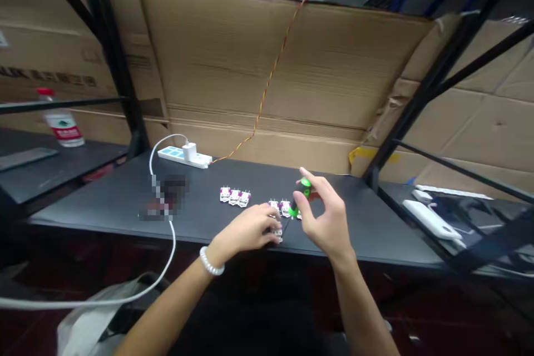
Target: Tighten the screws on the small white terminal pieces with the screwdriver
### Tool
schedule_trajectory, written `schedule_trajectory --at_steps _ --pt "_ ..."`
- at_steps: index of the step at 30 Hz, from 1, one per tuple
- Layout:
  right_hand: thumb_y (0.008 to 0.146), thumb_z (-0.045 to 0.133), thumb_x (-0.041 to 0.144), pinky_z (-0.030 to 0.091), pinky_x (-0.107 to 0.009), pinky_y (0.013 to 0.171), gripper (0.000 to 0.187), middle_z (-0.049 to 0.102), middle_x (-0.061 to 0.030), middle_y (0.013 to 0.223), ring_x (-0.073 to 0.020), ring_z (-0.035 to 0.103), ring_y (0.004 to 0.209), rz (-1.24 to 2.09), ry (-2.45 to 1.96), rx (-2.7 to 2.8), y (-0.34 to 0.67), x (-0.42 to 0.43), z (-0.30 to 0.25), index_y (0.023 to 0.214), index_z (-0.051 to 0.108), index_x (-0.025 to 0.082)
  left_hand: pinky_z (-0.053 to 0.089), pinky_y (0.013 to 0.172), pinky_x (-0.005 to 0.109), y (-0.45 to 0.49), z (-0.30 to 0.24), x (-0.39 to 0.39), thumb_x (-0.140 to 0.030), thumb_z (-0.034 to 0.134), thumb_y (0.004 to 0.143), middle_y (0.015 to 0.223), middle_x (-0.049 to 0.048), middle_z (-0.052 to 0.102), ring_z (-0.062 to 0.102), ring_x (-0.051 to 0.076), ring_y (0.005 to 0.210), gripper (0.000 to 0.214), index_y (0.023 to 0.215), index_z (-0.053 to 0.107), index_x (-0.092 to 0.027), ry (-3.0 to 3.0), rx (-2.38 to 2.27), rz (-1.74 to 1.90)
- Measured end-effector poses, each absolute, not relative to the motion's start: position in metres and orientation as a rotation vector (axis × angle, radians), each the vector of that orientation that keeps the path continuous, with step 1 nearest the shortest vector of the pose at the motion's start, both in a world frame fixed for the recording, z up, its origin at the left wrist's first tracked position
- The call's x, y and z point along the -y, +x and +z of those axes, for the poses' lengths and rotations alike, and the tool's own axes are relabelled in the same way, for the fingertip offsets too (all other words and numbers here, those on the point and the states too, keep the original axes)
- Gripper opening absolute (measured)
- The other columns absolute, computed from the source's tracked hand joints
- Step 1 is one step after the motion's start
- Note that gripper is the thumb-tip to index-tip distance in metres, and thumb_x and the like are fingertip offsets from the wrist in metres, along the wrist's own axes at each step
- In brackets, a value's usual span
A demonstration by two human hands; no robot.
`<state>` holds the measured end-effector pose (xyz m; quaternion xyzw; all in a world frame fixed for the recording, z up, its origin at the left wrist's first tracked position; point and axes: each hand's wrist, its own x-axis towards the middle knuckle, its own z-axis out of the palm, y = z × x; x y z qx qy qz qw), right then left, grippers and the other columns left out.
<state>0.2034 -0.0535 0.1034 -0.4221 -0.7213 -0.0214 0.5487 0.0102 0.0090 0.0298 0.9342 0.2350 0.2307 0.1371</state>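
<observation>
My right hand (327,214) grips a screwdriver (296,204) by its black and green handle, with the thin shaft slanting down to the left. Under that shaft, my left hand (252,226) has its fingers curled on a small white plastic part (278,233) at the table's front edge. The fingers cover much of this part. Just behind it sit similar white and purple parts (285,208), partly hidden by both hands. To their left, three more white and purple parts (235,197) stand side by side, thin prongs pointing back.
On the black table (200,211) lies a white power strip (202,161) with a charger (189,151) plugged in. Its white cable (172,245) runs down over the front left edge. Cardboard (267,67) walls the back. A bottle (64,125) stands on the left shelf.
</observation>
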Motion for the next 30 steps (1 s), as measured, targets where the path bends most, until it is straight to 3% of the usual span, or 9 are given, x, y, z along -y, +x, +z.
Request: schedule_trajectory --at_steps 3,5,10,16,24,30 --pt "0.103 0.052 0.021 0.058 -0.042 0.094 0.048 0.072 -0.0089 0.122 -0.0237 0.07 0.109 0.013 -0.977 1.725 0.206 0.055 0.102 0.151 0.056 0.025 0.052 0.102 0.036 0.015 0.029 -0.008 -0.024 0.084 0.089 0.115 0.007 0.077 0.072 0.026 0.11 0.013 0.1 0.082 -0.019 2.64 -0.603 0.683" --pt "0.103 0.05 0.022 0.058 -0.043 0.094 0.046 0.07 -0.0104 0.126 -0.0251 0.068 0.113 0.005 -0.987 1.724 0.206 0.056 0.102 0.148 0.058 0.025 0.053 0.099 0.033 0.018 0.028 -0.007 -0.022 0.083 0.089 0.11 0.0057 0.078 0.073 0.023 0.105 0.007 0.095 0.081 -0.018 2.587 -0.58 0.684" --pt "0.097 0.066 0.029 0.06 -0.038 0.079 0.042 0.065 -0.0093 0.113 -0.0222 0.066 0.094 -0.086 -1.063 1.68 0.205 0.056 0.103 0.138 0.067 0.024 0.053 0.098 0.031 0.021 0.026 -0.005 -0.016 0.081 0.089 0.106 0.0052 0.077 0.072 0.022 0.103 0.002 0.09 0.08 -0.018 2.48 -0.633 0.714" --pt "0.103 0.053 0.02 0.059 -0.044 0.1 0.052 0.07 -0.0112 0.13 -0.0249 0.069 0.117 0.026 -0.994 1.703 0.21 0.054 0.098 0.155 0.052 0.026 0.053 0.098 0.032 0.021 0.025 -0.005 -0.014 0.079 0.088 0.105 0.005 0.076 0.071 0.022 0.103 0.005 0.088 0.078 -0.018 2.413 -0.654 0.725" --pt "0.103 0.057 0.023 0.063 -0.045 0.097 0.051 0.071 -0.0116 0.129 -0.0256 0.073 0.111 0.054 -0.939 1.607 0.215 0.062 0.098 0.154 0.056 0.028 0.052 0.095 0.031 0.02 0.027 -0.005 -0.011 0.072 0.089 0.103 0.0044 0.076 0.07 0.021 0.101 0.011 0.081 0.075 -0.019 2.388 -0.674 0.706" --pt "0.101 0.062 0.025 0.062 -0.048 0.1 0.051 0.071 -0.0115 0.13 -0.0268 0.073 0.112 0.034 -0.956 1.493 0.232 0.068 0.096 0.152 0.058 0.028 0.046 0.093 0.034 0.012 0.034 -0.006 -0.016 0.067 0.097 0.098 0.0027 0.075 0.067 0.022 0.1 0.015 0.083 0.071 -0.02 2.586 -0.766 0.625"
